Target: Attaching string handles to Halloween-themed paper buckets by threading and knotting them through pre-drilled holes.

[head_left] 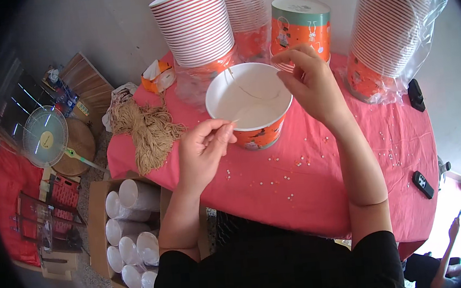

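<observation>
An orange paper bucket (260,137) with a white inside stands upright on the table in front of me. A thin tan string (246,92) runs from its far left rim and curves down across the inside. At the near left rim, my left hand (204,153) is closed in a pinch; a small pale tip shows at its fingertips, too small to name. My right hand (313,82) is raised beside the right rim with its fingers curled toward the thumb. What those fingers hold, if anything, cannot be made out.
Stacked paper buckets (193,26) and a plastic-wrapped stack (385,37) stand behind, with an upturned bucket (299,25) between. A bundle of tan string (147,132) lies left. Small confetti-like bits and a black remote (423,184) lie right. A carton (98,227) of wrapped cups sits below left.
</observation>
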A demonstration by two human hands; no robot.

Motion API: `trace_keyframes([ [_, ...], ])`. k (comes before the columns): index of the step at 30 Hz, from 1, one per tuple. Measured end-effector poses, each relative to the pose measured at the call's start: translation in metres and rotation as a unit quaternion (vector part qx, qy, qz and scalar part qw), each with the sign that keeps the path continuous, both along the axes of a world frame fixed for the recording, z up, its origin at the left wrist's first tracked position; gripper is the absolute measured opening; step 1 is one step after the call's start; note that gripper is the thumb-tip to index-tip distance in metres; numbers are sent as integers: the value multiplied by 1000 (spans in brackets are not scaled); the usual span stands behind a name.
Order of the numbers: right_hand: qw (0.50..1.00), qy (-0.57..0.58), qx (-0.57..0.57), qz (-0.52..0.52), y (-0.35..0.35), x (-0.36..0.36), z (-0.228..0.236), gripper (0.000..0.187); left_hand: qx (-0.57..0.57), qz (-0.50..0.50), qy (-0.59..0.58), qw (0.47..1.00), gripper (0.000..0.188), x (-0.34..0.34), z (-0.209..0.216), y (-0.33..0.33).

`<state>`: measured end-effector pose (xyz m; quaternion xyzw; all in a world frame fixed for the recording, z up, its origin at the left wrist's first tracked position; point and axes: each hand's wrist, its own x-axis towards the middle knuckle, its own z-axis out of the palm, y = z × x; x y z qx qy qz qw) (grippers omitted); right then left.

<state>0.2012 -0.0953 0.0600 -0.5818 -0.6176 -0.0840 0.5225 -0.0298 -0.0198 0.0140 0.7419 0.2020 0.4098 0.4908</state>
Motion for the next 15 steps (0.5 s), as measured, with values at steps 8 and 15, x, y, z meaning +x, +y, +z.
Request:
trace_keyframes([
  [8,877,205,-284,328,-21,-31,13,33,-8,-85,3,996,15,20,18,-11],
  [15,951,78,-182,236,-16,-27,3,9,6,-73,12,997,16,23,13,-7],
])
